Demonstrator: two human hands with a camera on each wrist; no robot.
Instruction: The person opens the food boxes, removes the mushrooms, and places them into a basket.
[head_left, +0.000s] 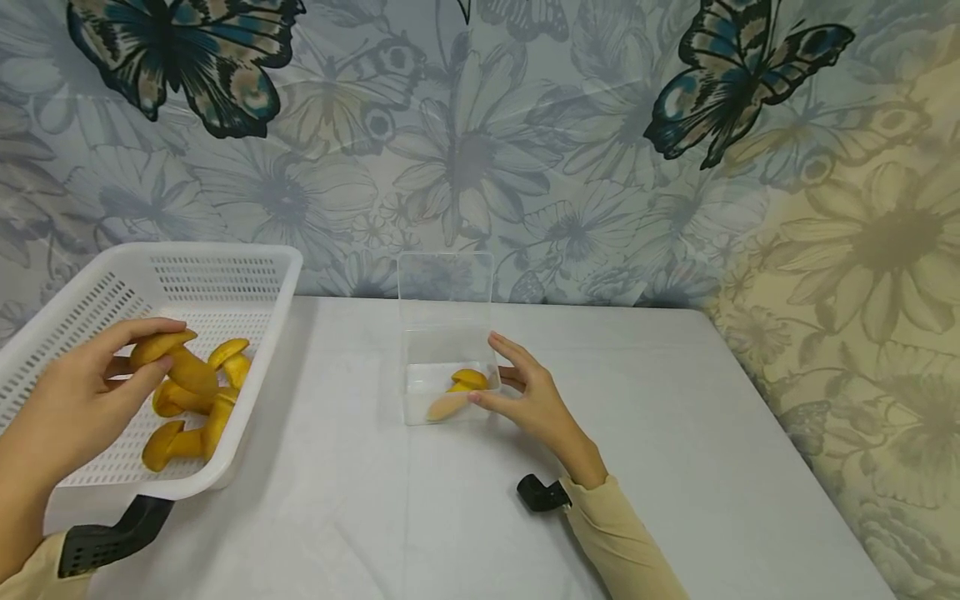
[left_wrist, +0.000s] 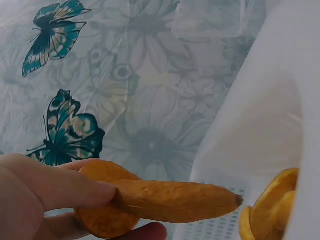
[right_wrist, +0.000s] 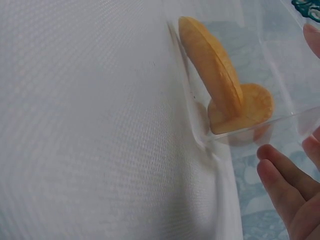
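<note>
Wall [head_left: 480, 150]: pale blue-grey floral paper with dark butterflies at far left and far right; turns yellowish on the right
Table [head_left: 675, 433]: white cloth; evenly lit

Bright, even light, soft shadows; wrist views slightly blurred.

Left hand [head_left: 71, 400] covers part of the mushroom [head_left: 174, 360] it grips, & the head view's left edge cuts the white basket [head_left: 217, 265]. In the left wrist view only a sliver of another mushroom [left_wrist: 272, 210] shows at the right edge. Right hand [head_left: 529, 398] is mostly out of the right wrist view; fingertips [right_wrist: 280, 175] only. Clear box [head_left: 446, 333] walls blur the mushroom inside [head_left: 459, 390].
</note>
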